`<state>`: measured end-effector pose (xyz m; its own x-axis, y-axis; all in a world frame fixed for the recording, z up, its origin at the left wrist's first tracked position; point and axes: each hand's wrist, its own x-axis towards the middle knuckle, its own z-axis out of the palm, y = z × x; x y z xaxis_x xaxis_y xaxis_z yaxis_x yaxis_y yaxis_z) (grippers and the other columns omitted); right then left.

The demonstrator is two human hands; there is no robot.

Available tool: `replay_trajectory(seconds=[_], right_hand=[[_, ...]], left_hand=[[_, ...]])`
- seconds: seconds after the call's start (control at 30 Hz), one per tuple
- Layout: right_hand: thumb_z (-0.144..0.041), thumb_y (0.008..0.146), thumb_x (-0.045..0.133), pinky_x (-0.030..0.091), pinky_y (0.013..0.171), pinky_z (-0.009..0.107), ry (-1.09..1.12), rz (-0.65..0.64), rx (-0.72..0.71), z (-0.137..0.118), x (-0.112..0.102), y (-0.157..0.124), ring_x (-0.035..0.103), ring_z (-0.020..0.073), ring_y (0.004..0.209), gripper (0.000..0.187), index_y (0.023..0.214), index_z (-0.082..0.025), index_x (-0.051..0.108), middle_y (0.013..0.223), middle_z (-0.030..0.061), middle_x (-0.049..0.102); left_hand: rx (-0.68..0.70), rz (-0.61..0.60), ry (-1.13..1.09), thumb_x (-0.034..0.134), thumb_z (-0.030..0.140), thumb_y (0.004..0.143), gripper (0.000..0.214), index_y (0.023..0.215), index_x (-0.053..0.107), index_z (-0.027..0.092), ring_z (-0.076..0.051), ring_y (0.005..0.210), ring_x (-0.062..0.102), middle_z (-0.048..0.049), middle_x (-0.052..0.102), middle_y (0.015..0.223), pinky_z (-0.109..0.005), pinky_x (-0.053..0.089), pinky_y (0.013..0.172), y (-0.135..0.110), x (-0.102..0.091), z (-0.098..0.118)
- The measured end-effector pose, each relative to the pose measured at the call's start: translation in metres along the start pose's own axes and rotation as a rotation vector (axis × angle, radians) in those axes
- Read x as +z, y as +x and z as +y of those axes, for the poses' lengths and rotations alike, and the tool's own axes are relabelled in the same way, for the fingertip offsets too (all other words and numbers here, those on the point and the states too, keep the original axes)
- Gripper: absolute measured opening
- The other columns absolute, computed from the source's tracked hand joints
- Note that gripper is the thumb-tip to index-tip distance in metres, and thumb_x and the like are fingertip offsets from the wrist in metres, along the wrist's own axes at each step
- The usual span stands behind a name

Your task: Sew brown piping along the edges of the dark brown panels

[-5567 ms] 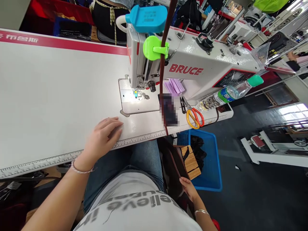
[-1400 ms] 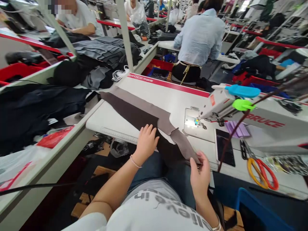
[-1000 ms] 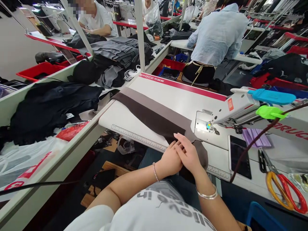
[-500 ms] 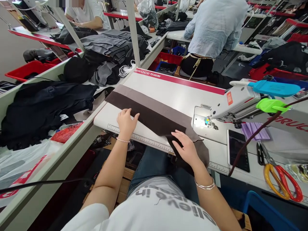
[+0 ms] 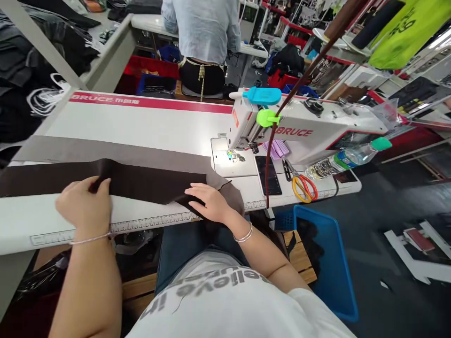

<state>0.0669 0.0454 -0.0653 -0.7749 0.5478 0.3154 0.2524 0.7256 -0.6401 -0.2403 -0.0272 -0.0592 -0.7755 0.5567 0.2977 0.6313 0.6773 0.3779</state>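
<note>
A long dark brown fabric strip [image 5: 151,182] lies over a lighter grey-brown piece [image 5: 123,151] on the white sewing table [image 5: 141,119]. Its edge is pinched up in a small fold by my left hand [image 5: 84,203], thumb and fingers closed on it. Flat on the right end of the fabric rests my right hand [image 5: 210,203], fingers stretched out. There the cloth bunches and hangs over the table's front edge. The sewing machine [image 5: 303,130] stands to the right, its needle area [image 5: 231,156] apart from the cloth.
Right of the needle plate lie a phone [image 5: 268,174], lilac cloth [image 5: 276,149], scissors [image 5: 303,188] and a plastic bottle [image 5: 355,156]. A brown cord [image 5: 270,164] hangs before the machine. Below stands a blue basket [image 5: 341,272]. A person [image 5: 207,35] sits beyond the table.
My view has swung to the right. My left hand, open before, now closes on the dark fabric's edge and lifts a fold. My right hand stays on the fabric's right end.
</note>
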Motion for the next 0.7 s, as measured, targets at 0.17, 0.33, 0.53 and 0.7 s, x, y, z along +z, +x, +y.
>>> replay_trajectory(seconds=[0.17,0.33,0.53,0.7], right_hand=[[-0.027,0.095,0.051,0.039,0.113,0.044,0.032,-0.018,-0.001,0.0,-0.002,0.0,0.052,0.0222,0.131,0.031,0.122,-0.018,0.064,0.125,0.0089,0.067],[-0.027,0.096,0.051,0.039,0.113,0.042,0.036,-0.015,-0.005,0.001,-0.003,-0.001,0.051,0.0218,0.131,0.03,0.121,-0.017,0.064,0.124,0.0077,0.068],[-0.029,0.096,0.05,0.04,0.113,0.043,0.065,0.003,-0.018,0.003,-0.003,-0.001,0.052,0.022,0.13,0.03,0.121,-0.018,0.063,0.123,0.0078,0.068],[-0.029,0.096,0.05,0.04,0.113,0.042,0.077,-0.005,-0.006,0.003,-0.004,-0.001,0.052,0.0213,0.13,0.029,0.12,-0.018,0.064,0.122,0.007,0.068]], left_hand=[[0.054,0.003,-0.035,0.044,0.062,0.079,0.048,0.107,0.069,0.032,-0.027,0.091,0.064,0.0003,0.067,0.077,-0.039,0.048,0.082,-0.005,-0.013,0.004],[0.113,-0.031,-0.02,0.04,0.063,0.082,0.049,0.109,0.068,0.034,-0.03,0.091,0.062,-0.0021,0.067,0.078,-0.041,0.045,0.077,-0.007,-0.024,0.004],[0.2,-0.104,0.166,0.029,0.057,0.087,0.044,0.084,0.062,0.029,-0.025,0.081,0.057,-0.0031,0.062,0.08,-0.032,0.03,0.06,-0.006,-0.029,0.006],[0.136,-0.299,0.437,0.027,0.051,0.086,0.039,0.066,0.045,0.023,-0.019,0.064,0.042,-0.0002,0.054,0.074,-0.026,0.022,0.055,0.009,-0.032,0.004]])
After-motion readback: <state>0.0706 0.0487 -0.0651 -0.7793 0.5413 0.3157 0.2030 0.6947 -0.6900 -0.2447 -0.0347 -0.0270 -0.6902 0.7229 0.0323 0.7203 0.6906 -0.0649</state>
